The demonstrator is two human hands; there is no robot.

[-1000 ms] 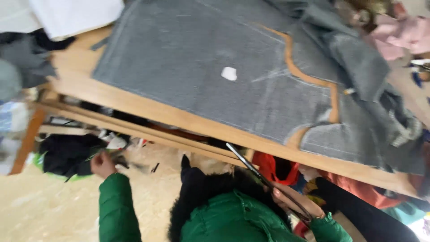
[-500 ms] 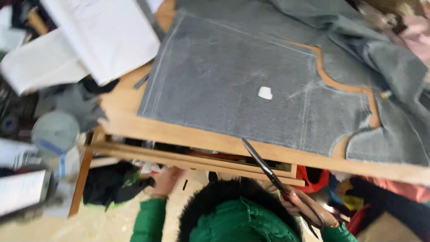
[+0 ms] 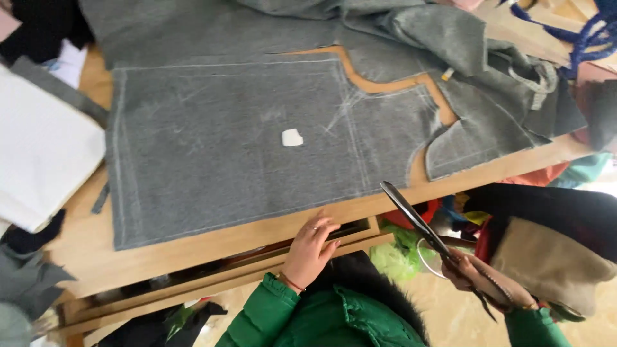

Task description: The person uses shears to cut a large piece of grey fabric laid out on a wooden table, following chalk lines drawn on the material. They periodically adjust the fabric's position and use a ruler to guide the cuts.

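My left hand (image 3: 310,249) rests with fingers apart on the front edge of the wooden table (image 3: 212,247), just below the grey fabric panel (image 3: 231,148) marked with chalk lines. A small white piece of chalk (image 3: 292,137) lies on the middle of the panel. My right hand (image 3: 482,279) holds a pair of large black scissors (image 3: 418,222) off the table's front right edge, blades closed and pointing up toward the fabric's lower right corner. Both sleeves are green.
More grey fabric (image 3: 450,38) is heaped at the back right. A white sheet (image 3: 42,148) lies at the table's left. Blue cord (image 3: 578,32) hangs at the top right. Coloured cloth and bags (image 3: 546,250) sit under the table's right side.
My left hand has come up from under the table to its front edge. The view has swung so the fabric panel lies more squarely ahead. The scissors stay in my right hand.
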